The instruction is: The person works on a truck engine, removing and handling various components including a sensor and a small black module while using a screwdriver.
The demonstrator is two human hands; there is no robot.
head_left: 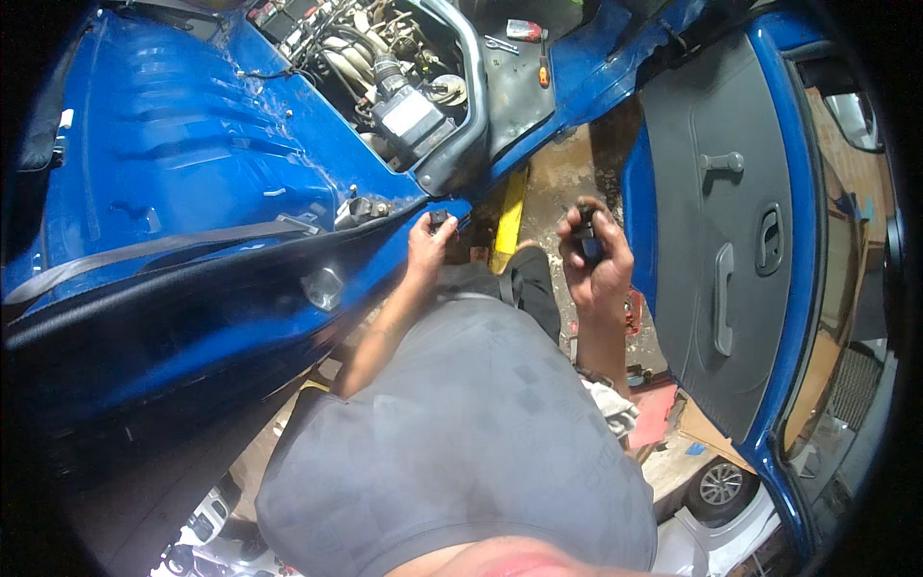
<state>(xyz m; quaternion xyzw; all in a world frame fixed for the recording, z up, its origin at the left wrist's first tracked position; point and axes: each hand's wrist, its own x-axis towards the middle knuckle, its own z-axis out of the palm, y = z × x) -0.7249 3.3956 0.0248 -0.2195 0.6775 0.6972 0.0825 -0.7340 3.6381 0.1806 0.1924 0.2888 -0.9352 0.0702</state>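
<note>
My left hand (425, 240) is closed at the blue door sill of the vehicle, its fingers and thumb around a small black part (438, 220). Whether that part is fixed to the body or loose, I cannot tell. Raised in front of the open door is my right hand (600, 258), its fingers curled around a short black piece (587, 233) with a bluish sheen. The lower end of this piece rests against the palm, and its exact kind does not show. The two hands are apart, on either side of a yellow bar (510, 219) lower down.
An open engine bay (385, 87) lies ahead, beside the bare blue floor (183, 154). An orange-handled screwdriver (544, 73), wrenches (501, 44) and a red-and-white bottle (525, 31) lie on the dark front floor. The open door (721, 221) borders my right. A seat belt (163, 248) crosses the left.
</note>
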